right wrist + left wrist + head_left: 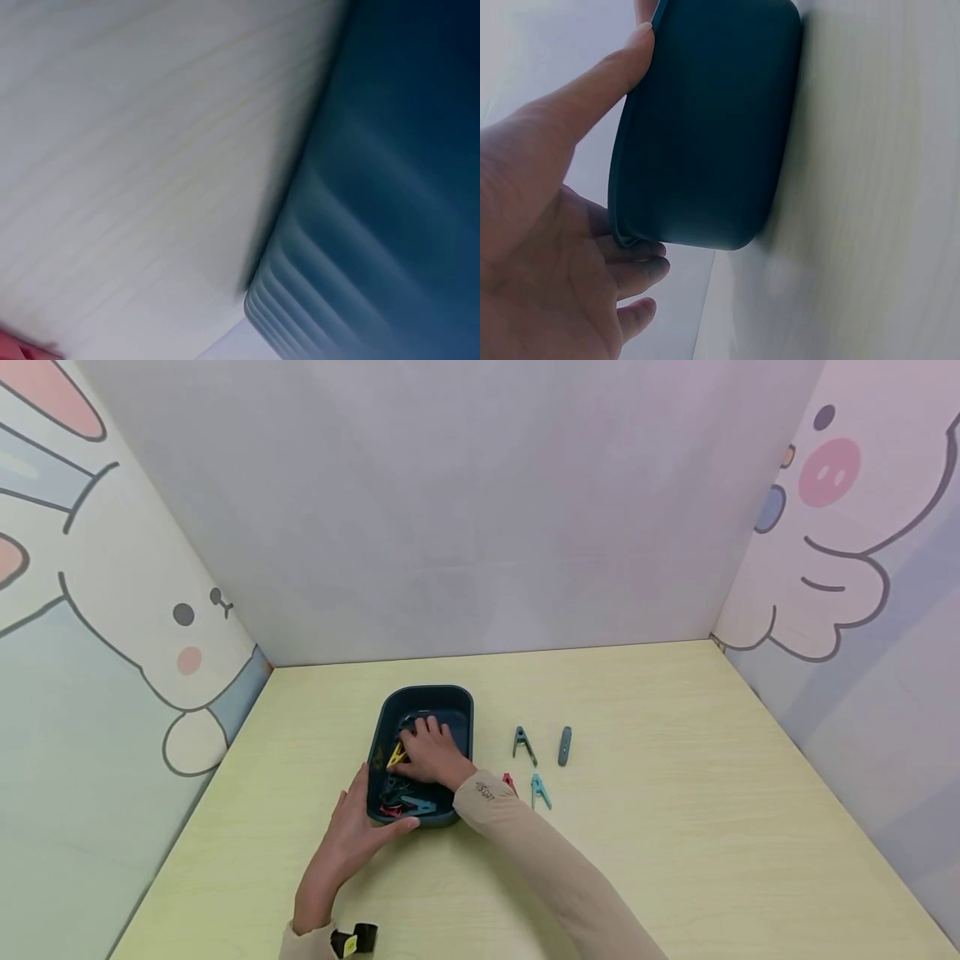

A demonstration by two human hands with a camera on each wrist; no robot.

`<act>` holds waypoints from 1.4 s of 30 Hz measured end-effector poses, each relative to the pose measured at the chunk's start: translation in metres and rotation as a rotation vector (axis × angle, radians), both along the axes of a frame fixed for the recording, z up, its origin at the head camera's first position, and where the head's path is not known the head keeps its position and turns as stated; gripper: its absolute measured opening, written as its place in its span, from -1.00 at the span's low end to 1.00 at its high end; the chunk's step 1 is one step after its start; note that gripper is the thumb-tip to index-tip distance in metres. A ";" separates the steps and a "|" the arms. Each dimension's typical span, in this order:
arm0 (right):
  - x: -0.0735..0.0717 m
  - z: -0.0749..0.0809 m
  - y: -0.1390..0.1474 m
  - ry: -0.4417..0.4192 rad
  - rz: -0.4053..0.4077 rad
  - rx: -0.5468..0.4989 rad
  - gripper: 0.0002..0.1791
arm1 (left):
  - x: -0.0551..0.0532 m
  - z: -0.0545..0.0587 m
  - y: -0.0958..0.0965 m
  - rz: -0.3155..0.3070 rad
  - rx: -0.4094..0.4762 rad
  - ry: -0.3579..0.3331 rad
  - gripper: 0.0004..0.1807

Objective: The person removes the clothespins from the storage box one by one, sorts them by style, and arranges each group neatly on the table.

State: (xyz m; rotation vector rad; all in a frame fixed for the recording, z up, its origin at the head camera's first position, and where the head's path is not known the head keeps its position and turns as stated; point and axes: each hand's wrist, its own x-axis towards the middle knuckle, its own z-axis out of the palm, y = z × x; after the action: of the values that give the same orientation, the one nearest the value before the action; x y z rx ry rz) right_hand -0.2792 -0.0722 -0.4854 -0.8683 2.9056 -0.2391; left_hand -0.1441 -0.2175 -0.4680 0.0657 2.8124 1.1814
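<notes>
Head view: blurred sleeve (551, 856) lettering (487, 791) beside tray (431, 700)

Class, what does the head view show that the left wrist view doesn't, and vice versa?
Only the head view: the right hand inside the tub, a yellow clip close to it, and a grey clip lying on the table.
Only the left wrist view: the palm side of the left hand, and the tub's outer wall face-on.
Both: the left hand gripping the tub, which stands on the table.
</notes>
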 end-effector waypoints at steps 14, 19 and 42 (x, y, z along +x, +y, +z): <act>0.003 0.001 0.000 0.036 0.011 0.011 -0.21 | 0.000 -0.001 0.001 0.008 0.004 0.017 0.33; 0.002 0.000 -0.001 0.040 0.001 0.007 -0.23 | 0.001 0.000 0.000 0.009 -0.001 0.008 0.33; 0.003 -0.001 -0.001 0.049 0.005 0.005 -0.33 | 0.001 -0.002 0.001 0.015 -0.001 -0.013 0.33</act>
State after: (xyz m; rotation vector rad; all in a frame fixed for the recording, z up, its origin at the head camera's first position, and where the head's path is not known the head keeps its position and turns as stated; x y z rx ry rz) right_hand -0.2767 -0.0731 -0.4864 -0.8936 2.9469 -0.2129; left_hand -0.1427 -0.2163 -0.4697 0.0369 2.8076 1.1791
